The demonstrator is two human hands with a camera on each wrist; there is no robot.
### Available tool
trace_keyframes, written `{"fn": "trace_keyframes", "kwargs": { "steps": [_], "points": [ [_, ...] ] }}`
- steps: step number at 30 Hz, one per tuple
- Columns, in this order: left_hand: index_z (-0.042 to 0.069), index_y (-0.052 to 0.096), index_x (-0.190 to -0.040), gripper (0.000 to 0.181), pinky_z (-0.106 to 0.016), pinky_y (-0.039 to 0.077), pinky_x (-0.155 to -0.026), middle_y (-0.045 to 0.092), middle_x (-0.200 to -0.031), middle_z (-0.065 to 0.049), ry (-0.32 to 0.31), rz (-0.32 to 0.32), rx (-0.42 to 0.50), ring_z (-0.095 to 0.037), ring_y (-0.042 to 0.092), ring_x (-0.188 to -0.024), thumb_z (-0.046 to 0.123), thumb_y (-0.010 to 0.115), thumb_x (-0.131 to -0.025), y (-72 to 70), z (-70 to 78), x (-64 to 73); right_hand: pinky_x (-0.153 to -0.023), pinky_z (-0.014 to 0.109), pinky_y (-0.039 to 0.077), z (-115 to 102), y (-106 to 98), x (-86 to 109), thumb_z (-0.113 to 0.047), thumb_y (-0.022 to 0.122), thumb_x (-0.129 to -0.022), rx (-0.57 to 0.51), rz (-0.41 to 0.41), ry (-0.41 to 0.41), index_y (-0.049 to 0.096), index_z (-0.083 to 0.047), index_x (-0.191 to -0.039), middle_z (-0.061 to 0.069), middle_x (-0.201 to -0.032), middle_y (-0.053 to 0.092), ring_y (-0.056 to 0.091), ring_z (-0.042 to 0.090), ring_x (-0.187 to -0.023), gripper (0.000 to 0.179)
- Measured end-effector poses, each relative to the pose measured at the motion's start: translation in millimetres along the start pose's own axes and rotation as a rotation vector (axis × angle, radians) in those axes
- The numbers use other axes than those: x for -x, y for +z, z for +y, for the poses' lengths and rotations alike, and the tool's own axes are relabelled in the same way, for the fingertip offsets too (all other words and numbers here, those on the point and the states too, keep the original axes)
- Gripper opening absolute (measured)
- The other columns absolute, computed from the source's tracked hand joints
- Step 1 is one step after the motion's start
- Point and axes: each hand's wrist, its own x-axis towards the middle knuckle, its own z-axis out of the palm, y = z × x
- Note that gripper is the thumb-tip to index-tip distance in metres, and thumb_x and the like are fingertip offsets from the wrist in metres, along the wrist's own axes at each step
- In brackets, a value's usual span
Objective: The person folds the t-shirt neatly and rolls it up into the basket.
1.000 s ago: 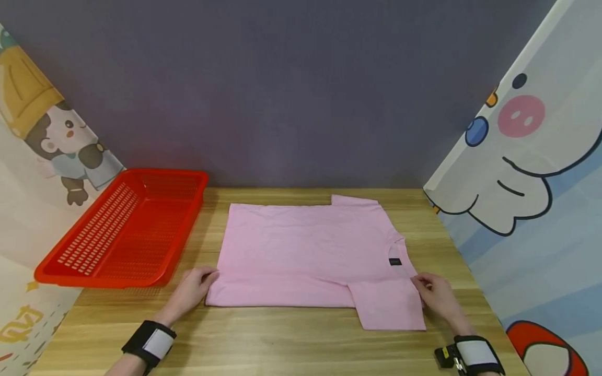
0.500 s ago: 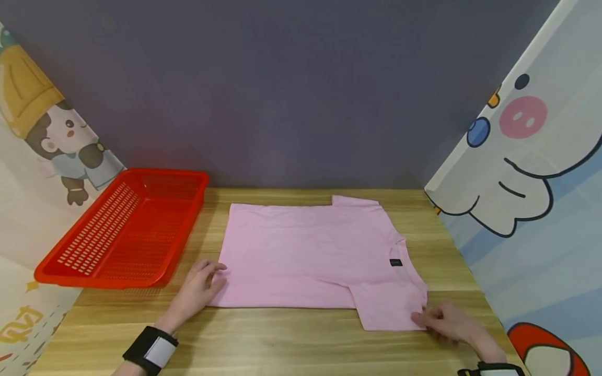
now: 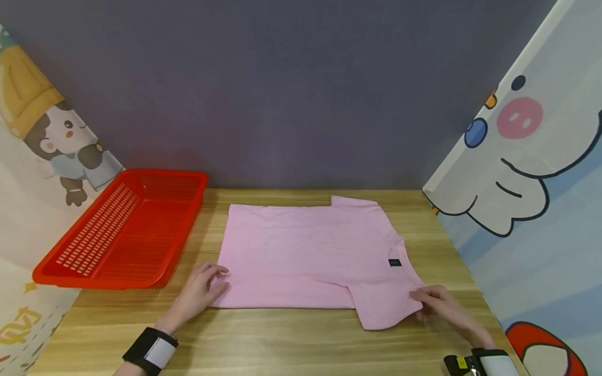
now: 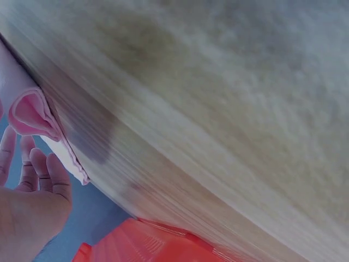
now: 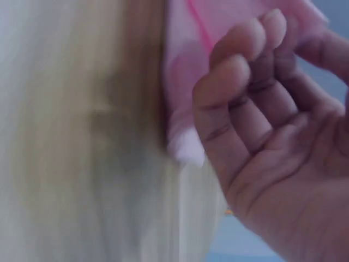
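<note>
A pink T-shirt (image 3: 301, 243) lies flat on the wooden table, its collar with a dark label (image 3: 394, 262) to the right. Its near side is folded inward, and the near sleeve (image 3: 383, 308) points toward me. My right hand (image 3: 439, 305) pinches that sleeve's right edge, which curls up at the corner. At the hem's near left corner rests my left hand (image 3: 199, 290), thumb and fingers loosely spread over the cloth. The left wrist view shows the rolled hem fold (image 4: 32, 114) just beyond the fingertips of that hand.
A red plastic basket (image 3: 185, 237) with slotted sides stands on the left of the table (image 3: 282, 344). A dark grey wall rises behind, and cartoon-printed panels flank both sides. Black bands (image 3: 151, 350) wrap the wrists.
The right hand moved from the collar down to the sleeve, then took its edge and lifted the corner. The left hand loosened from its pinch on the hem and shifted slightly right.
</note>
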Motion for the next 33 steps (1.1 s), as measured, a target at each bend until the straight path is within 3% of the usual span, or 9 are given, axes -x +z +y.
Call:
{"fn": "trace_keyframes", "kwargs": {
  "steps": [5, 10, 13, 15, 19, 24, 29, 31, 33],
  "points": [
    [0.011, 0.071, -0.111, 0.03, -0.035, 0.044, -0.081, 0.065, -0.099, -0.002, -0.022, -0.024, -0.002, -0.019, 0.054, -0.096, 0.014, 0.082, -0.083, -0.3, 2.0, -0.1, -0.09, 0.027, 0.058, -13, 0, -19.0, -0.023, 0.039, -0.11, -0.462, -0.01, -0.107, 0.075, -0.019, -0.111, -0.006, -0.106, 0.075, 0.072, 0.011, -0.099, 0.036],
    [0.012, 0.071, -0.112, 0.031, -0.043, 0.046, -0.087, 0.065, -0.101, -0.002, -0.037, -0.032, -0.001, -0.021, 0.056, -0.101, 0.015, 0.081, -0.084, -0.8, 4.2, -0.2, -0.119, 0.037, 0.038, -15, 7, -53.4, -0.027, 0.034, -0.111, -1.047, -0.096, -0.141, 0.065, -0.013, -0.122, 0.009, -0.128, 0.07, 0.064, 0.021, -0.125, 0.036],
    [0.012, 0.071, -0.113, 0.031, -0.042, 0.046, -0.086, 0.065, -0.1, -0.001, -0.034, -0.029, -0.003, -0.02, 0.056, -0.099, 0.015, 0.081, -0.084, 0.3, 4.7, 0.5, -0.128, 0.036, 0.02, -16, 13, -72.4, -0.028, 0.037, -0.11, -1.204, -0.035, -0.098, 0.062, -0.012, -0.128, 0.008, -0.135, 0.066, 0.056, 0.02, -0.134, 0.035],
    [0.012, 0.07, -0.114, 0.032, -0.042, 0.046, -0.087, 0.065, -0.1, -0.001, -0.035, -0.032, 0.003, -0.02, 0.055, -0.1, 0.015, 0.081, -0.084, 1.4, 5.0, 0.9, -0.129, 0.035, 0.016, -16, 17, -81.6, -0.029, 0.042, -0.109, -1.205, 0.052, -0.053, 0.063, -0.015, -0.129, 0.004, -0.134, 0.066, 0.051, 0.017, -0.139, 0.032],
    [0.013, 0.07, -0.115, 0.032, -0.044, 0.047, -0.089, 0.064, -0.102, -0.001, -0.053, -0.047, 0.009, -0.02, 0.055, -0.103, 0.016, 0.08, -0.085, 3.5, 5.4, 1.1, -0.127, 0.032, 0.023, -16, 22, -87.8, -0.028, 0.045, -0.108, -1.05, 0.161, -0.023, 0.052, -0.021, -0.141, -0.004, -0.138, 0.062, 0.042, 0.013, -0.145, 0.035],
    [0.012, 0.07, -0.115, 0.031, -0.048, 0.047, -0.092, 0.065, -0.104, -0.002, -0.04, -0.036, 0.012, -0.024, 0.055, -0.107, 0.015, 0.079, -0.085, 4.7, 4.9, 1.3, -0.104, 0.027, 0.051, -14, 26, -76.3, -0.012, 0.052, -0.105, -0.712, 0.308, -0.204, 0.063, -0.01, -0.125, -0.007, -0.115, 0.072, 0.067, 0.008, -0.113, 0.024],
    [0.01, 0.07, -0.115, 0.031, -0.055, 0.047, -0.099, 0.067, -0.114, -0.008, -0.031, -0.038, 0.023, -0.031, 0.056, -0.114, 0.013, 0.079, -0.085, 2.9, 2.6, 0.8, -0.068, 0.015, 0.054, -1, 26, -58.1, 0.002, 0.063, -0.094, 0.073, 0.651, -0.384, 0.067, 0.009, -0.109, 0.0, -0.087, 0.072, 0.062, -0.003, -0.076, 0.017],
    [0.009, 0.07, -0.115, 0.031, -0.057, 0.047, -0.1, 0.066, -0.117, -0.011, -0.043, -0.042, 0.017, -0.034, 0.056, -0.115, 0.012, 0.079, -0.085, 1.4, 0.9, 0.8, -0.062, 0.014, 0.049, 6, 24, -48.9, 0.002, 0.066, -0.09, 0.359, 0.742, -0.369, 0.067, 0.011, -0.108, 0.005, -0.085, 0.07, 0.055, -0.005, -0.072, 0.019],
    [0.007, 0.069, -0.116, 0.033, -0.057, 0.048, -0.099, 0.065, -0.118, -0.014, -0.066, -0.043, 0.001, -0.035, 0.057, -0.114, 0.013, 0.079, -0.085, -0.4, -0.8, 1.1, -0.061, 0.016, 0.045, 11, 22, -41.0, -0.002, 0.068, -0.089, 0.515, 0.757, -0.302, 0.068, 0.009, -0.109, 0.011, -0.086, 0.068, 0.051, -0.003, -0.071, 0.023]
  ]
}}
